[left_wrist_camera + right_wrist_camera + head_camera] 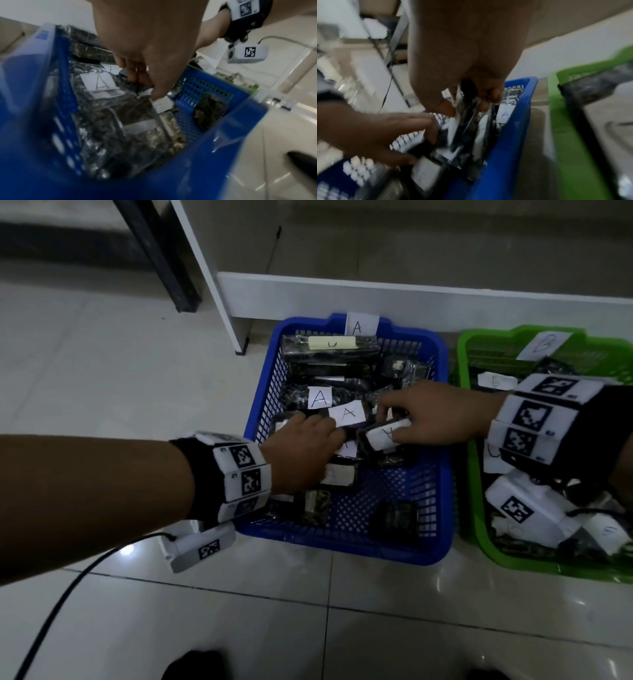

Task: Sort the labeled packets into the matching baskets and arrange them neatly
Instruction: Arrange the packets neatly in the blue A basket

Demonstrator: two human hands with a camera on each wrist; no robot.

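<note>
A blue basket [342,546] tagged A holds several dark packets with white A labels [320,398]. To its right, a green basket [476,474] tagged B holds packets with B labels [495,381]. Both hands are inside the blue basket. My right hand [387,424] pinches a dark A packet [380,436], seen tilted on edge in the right wrist view [467,108]. My left hand [337,434] curls its fingers over the edge of another packet [161,104] in the pile. One flat A label [101,82] lies beside those fingers.
A white furniture frame [376,289] runs along the floor behind the baskets, with a dark post [161,251] at the far left. A black cable [68,594] trails over the tiled floor at the lower left. Dark shoe tips [195,666] show at the bottom edge.
</note>
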